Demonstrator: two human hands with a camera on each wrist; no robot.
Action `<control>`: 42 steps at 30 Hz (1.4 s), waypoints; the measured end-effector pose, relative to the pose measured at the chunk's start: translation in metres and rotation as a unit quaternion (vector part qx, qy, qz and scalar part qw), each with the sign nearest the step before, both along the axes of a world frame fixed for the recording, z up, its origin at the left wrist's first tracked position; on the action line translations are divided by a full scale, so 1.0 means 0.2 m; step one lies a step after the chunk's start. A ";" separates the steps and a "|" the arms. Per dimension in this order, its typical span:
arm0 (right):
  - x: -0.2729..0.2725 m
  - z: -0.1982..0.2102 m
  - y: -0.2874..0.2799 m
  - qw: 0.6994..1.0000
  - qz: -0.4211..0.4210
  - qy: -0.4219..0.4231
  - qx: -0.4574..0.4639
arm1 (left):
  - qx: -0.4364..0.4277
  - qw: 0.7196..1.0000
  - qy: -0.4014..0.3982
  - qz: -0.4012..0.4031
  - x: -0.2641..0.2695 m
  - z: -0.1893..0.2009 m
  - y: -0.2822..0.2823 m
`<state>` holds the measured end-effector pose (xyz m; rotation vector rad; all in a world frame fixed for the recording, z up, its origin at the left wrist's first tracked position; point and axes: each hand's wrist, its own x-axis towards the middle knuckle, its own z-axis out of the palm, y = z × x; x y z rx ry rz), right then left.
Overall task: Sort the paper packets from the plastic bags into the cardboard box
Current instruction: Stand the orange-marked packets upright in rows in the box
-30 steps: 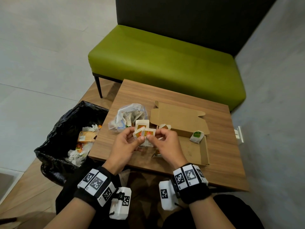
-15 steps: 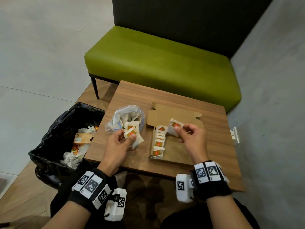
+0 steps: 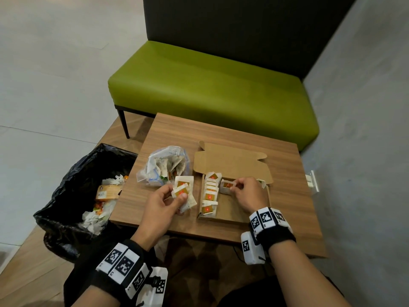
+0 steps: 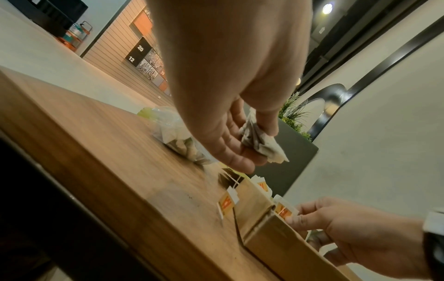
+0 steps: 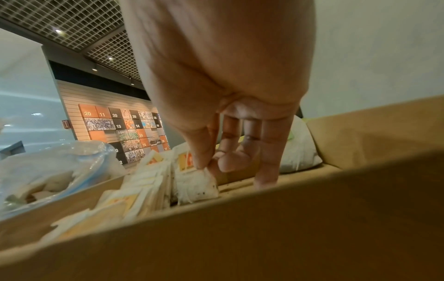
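Your right hand (image 3: 247,196) covers the far right part of the cardboard box (image 3: 230,214), so what lies under it stays hidden. Its fingers (image 5: 204,152) pinch one paper packet (image 5: 192,176) standing inside the box, just right of the row of packets (image 3: 209,196) along the left wall. Your left hand (image 3: 161,207) hovers over the bench (image 3: 287,196) left of the box, fingers clenched around a small bunch of packets (image 3: 183,191). The plastic bag (image 3: 163,166) lies just beyond it; its contents are hard to make out.

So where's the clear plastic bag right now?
In the head view the plastic bag lies on the table, left of the cardboard box and just beyond the left hand.
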<state>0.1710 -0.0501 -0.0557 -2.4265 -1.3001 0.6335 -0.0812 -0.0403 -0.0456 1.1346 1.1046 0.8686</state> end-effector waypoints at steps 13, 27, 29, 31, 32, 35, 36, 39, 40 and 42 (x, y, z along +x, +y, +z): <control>-0.05 -0.03 0.04 0.991 -0.109 -0.020 0.074 | 0.002 0.999 -0.013 -0.038 0.03 0.01 -0.02; -0.32 0.16 -0.03 0.926 0.095 0.331 0.155 | 0.007 0.997 -0.051 -0.057 0.07 0.01 -0.02; -0.32 0.17 -0.03 0.922 0.088 0.342 0.159 | 0.008 0.998 -0.043 -0.055 0.06 0.00 -0.02; -0.31 0.17 -0.04 0.919 0.073 0.354 0.160 | 0.009 0.998 -0.035 -0.042 0.06 0.00 -0.01; -0.31 0.17 -0.04 0.917 0.066 0.360 0.159 | 0.011 0.999 -0.032 -0.037 0.06 0.00 -0.01; -0.30 0.17 -0.05 0.912 0.054 0.375 0.158 | 0.017 0.999 -0.026 -0.030 0.05 0.00 -0.01; -0.30 0.17 -0.05 0.908 0.047 0.384 0.159 | 0.018 0.999 -0.022 -0.027 0.06 0.00 -0.01; -0.31 0.16 -0.04 0.903 0.026 0.391 0.174 | 0.028 0.999 -0.007 -0.012 0.05 0.01 -0.01; -0.31 0.17 -0.04 0.905 0.021 0.384 0.183 | 0.027 1.000 -0.006 -0.003 0.05 0.01 -0.01; -0.31 0.17 -0.04 0.909 0.016 0.365 0.201 | 0.017 1.000 -0.002 0.023 0.04 0.01 0.00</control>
